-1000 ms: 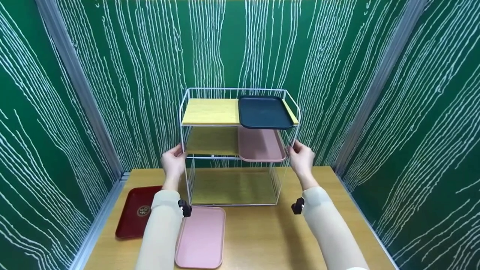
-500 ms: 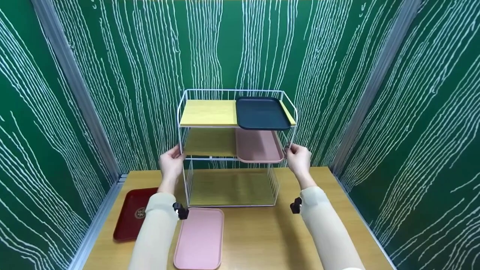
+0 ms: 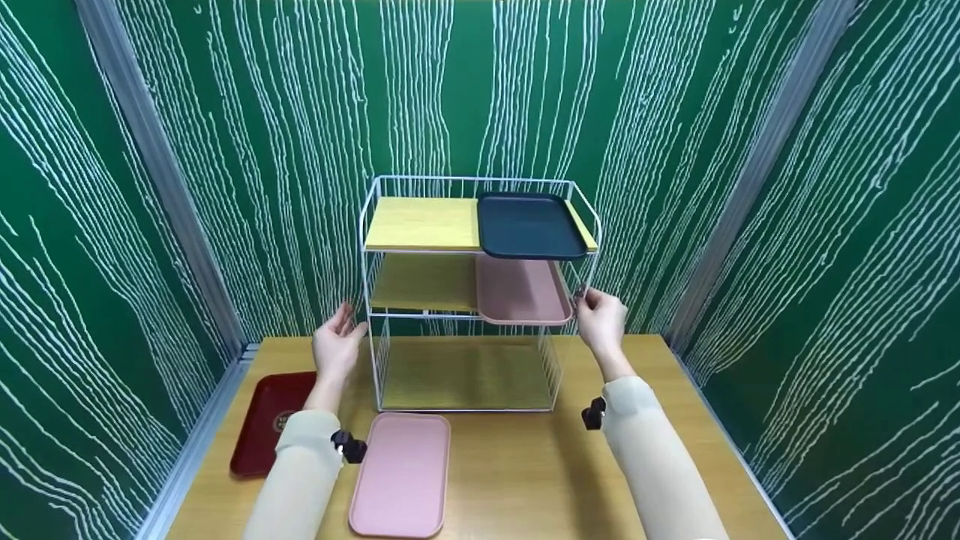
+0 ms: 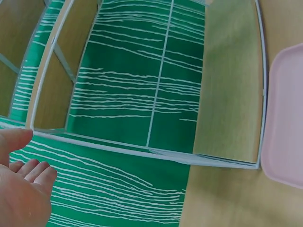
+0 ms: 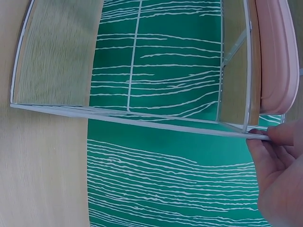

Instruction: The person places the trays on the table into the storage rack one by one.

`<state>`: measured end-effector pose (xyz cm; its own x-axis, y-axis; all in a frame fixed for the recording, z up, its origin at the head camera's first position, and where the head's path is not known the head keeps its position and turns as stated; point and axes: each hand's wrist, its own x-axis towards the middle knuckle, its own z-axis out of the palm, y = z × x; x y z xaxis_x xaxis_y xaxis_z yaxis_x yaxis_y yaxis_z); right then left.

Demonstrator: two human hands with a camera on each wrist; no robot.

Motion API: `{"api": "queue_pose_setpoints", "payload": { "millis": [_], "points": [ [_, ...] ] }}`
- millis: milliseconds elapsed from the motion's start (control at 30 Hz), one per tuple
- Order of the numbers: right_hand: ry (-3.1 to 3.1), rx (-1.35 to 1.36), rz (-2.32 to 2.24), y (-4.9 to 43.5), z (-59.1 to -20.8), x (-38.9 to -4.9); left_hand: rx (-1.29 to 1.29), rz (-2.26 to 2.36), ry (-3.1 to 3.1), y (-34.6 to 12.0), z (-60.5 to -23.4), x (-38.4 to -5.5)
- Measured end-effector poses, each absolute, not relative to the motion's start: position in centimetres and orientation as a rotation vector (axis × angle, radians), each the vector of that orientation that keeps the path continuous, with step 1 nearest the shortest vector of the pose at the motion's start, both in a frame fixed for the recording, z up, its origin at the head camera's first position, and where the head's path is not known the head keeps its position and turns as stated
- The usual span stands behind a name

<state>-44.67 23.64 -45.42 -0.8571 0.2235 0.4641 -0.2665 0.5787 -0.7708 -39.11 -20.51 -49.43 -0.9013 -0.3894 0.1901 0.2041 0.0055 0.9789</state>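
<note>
A white wire shelf rack [image 3: 465, 410] with three wooden boards stands on the table. My right hand [image 3: 602, 322] pinches its right front post beside the middle shelf; the right wrist view shows thumb and fingers [image 5: 265, 151] round the white wire. By the left post is my left hand [image 3: 337, 345], fingers loosely spread and holding nothing; in the left wrist view its thumb tip [image 4: 21, 138] is at or very near the post. On the top shelf's right side lies a dark tray [image 3: 532, 225]. Below it, a pink tray [image 3: 523, 291] sits on the middle shelf, its front edge overhanging.
Another pink tray [image 3: 401, 476] lies on the wooden table [image 3: 517, 480] in front of the rack. Left of it is a dark red tray [image 3: 262, 427], partly covered by the left forearm. Green walls [image 3: 465, 90] with white lines surround the table.
My left hand has let go of the rack's left post and moved slightly left and down, its fingers opening. The right hand keeps its grip, and the rack and trays stay in place.
</note>
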Motion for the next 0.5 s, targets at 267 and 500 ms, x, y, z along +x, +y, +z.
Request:
{"api": "queue_pose_setpoints", "payload": {
  "millis": [267,500],
  "points": [
    [-2.254,0.02,1.168,23.2,-45.8,-45.1,0.159,-1.877,-1.938,-21.0,-51.5,-37.4],
    [-2.212,0.049,1.083,23.1,-46.1,-45.1,0.146,-1.877,-1.984,-21.2,-54.1,-35.8]
  ]
}}
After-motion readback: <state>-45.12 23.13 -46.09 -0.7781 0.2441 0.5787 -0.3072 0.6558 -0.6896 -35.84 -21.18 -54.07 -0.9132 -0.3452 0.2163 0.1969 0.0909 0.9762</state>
